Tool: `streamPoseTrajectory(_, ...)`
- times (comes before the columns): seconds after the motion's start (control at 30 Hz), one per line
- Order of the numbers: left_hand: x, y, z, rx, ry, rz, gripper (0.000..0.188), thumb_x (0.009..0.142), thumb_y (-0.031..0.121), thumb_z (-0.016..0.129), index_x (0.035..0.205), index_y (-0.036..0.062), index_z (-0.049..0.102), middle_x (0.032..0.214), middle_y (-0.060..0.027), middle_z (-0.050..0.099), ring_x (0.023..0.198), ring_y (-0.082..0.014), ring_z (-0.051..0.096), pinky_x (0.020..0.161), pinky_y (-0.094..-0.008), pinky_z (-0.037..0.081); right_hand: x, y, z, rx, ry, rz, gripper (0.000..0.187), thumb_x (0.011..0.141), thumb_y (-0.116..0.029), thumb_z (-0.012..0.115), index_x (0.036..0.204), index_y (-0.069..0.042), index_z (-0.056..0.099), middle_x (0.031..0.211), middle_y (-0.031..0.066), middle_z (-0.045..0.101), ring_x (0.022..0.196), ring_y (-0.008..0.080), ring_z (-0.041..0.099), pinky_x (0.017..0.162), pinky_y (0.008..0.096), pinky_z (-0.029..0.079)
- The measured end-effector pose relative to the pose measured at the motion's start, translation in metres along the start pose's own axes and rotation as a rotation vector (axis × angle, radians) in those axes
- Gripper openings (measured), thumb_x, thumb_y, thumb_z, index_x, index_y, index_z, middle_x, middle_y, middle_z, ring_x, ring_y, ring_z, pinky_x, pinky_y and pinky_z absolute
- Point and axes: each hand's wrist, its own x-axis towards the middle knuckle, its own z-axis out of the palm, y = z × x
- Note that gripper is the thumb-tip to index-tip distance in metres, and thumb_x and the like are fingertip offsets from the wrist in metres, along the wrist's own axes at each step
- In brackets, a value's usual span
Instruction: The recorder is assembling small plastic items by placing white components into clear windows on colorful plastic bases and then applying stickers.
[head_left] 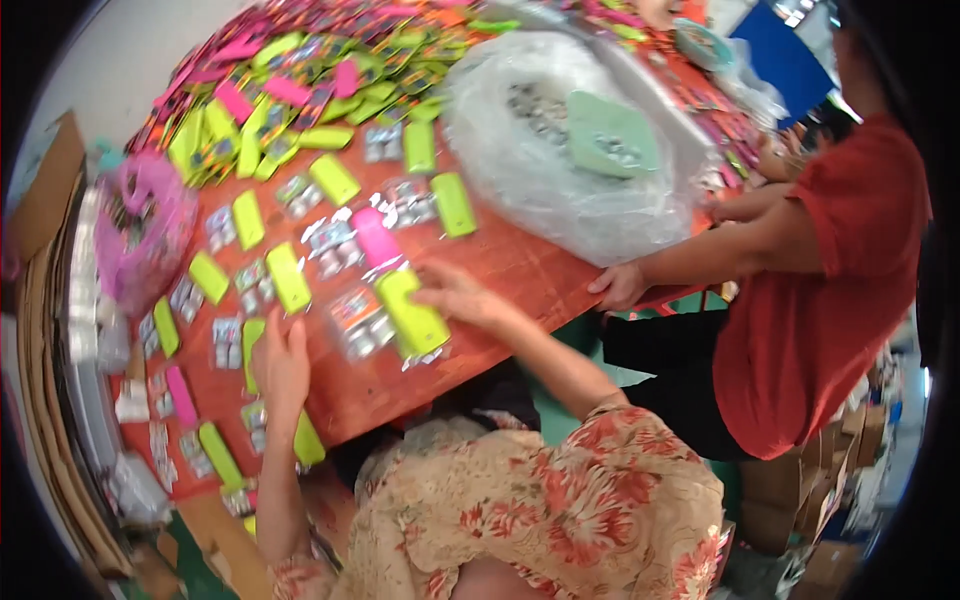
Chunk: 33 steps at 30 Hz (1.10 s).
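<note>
**Two hands sorting blister packs on a red worktop**

A red-brown worktop (520,270) fills most of the view, strewn with carded blister packs in yellow-green and pink. At its far right side sits a large clear plastic bag (560,170) of small metal parts, with a pale green tray (610,135) resting on top. A co-worker in a red shirt (820,280) stands at the right edge, one hand on the worktop rim. A pink bag (145,225) lies at the left side.

The person's right hand (465,298) lies flat on the worktop, fingers stretched out and released, their tips touching the right edge of a yellow-green blister pack (412,312). That pack lies just left of the fingertips, its long axis running from upper left to lower right, near the worktop's close edge. A clear pack of small metal pieces (358,322) lies just beside it on the left.

The left hand (282,368) rests further left and nearer the person, fingers loosely extended over another yellow-green pack (252,345), pressing rather than gripping. The right hand is the nearer one to the angled pack.
</note>
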Motion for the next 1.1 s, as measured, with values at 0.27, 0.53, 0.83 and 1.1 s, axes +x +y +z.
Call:
streamPoseTrajectory(0.27, 0.016, 0.067, 0.005, -0.663, -0.301, -0.210, 0.069, 0.078, 0.047, 0.051, 0.120, -0.0053, 0.036, 0.100, -0.0233, 0.055, 0.096, -0.0334, 0.052, 0.079, -0.0398, 0.041, -0.002, -0.018, -0.038, -0.073, -0.013, 0.030, 0.042, 0.080, -0.016, 0.058, 0.115, 0.001, 0.043, 0.104, 0.0067, 0.054, 0.093, 0.0133, 0.052, 0.080, 0.0251, 0.042)
streamPoseTrajectory(0.53, 0.019, 0.051, 0.060, -1.206, -0.264, -0.182, 0.074, 0.065, 0.027, 0.073, 0.118, -0.0068, 0.034, 0.107, -0.0184, 0.051, 0.094, -0.0237, 0.054, 0.077, -0.0318, 0.046, -0.004, -0.011, -0.016, -0.203, 0.066, -0.082, 0.034, 0.086, -0.017, 0.048, 0.114, 0.003, 0.045, 0.098, 0.0072, 0.055, 0.090, 0.0122, 0.051, 0.079, 0.0242, 0.040)
streamPoseTrajectory(0.83, 0.001, 0.061, 0.044, -1.224, -0.565, -0.536, 0.094, 0.048, 0.026, 0.076, 0.120, -0.0146, 0.030, 0.113, -0.0265, 0.046, 0.106, -0.0294, 0.048, 0.085, -0.0318, 0.041, -0.003, -0.027, -0.034, -0.266, 0.027, 0.079, 0.033, 0.089, -0.020, 0.042, 0.113, 0.000, 0.048, 0.103, 0.0044, 0.052, 0.091, 0.0119, 0.049, 0.080, 0.0246, 0.038)
streamPoseTrajectory(1.1, -0.025, 0.073, 0.038, -1.536, -0.277, -0.643, 0.092, 0.051, 0.012, 0.074, 0.126, -0.0074, 0.025, 0.118, -0.0238, 0.042, 0.111, -0.0299, 0.043, 0.090, -0.0326, 0.038, -0.009, -0.035, -0.027, -0.169, -0.041, 0.142, 0.042, 0.089, -0.028, 0.044, 0.121, -0.002, 0.042, 0.113, 0.0064, 0.049, 0.100, 0.0159, 0.049, 0.085, 0.0280, 0.039)
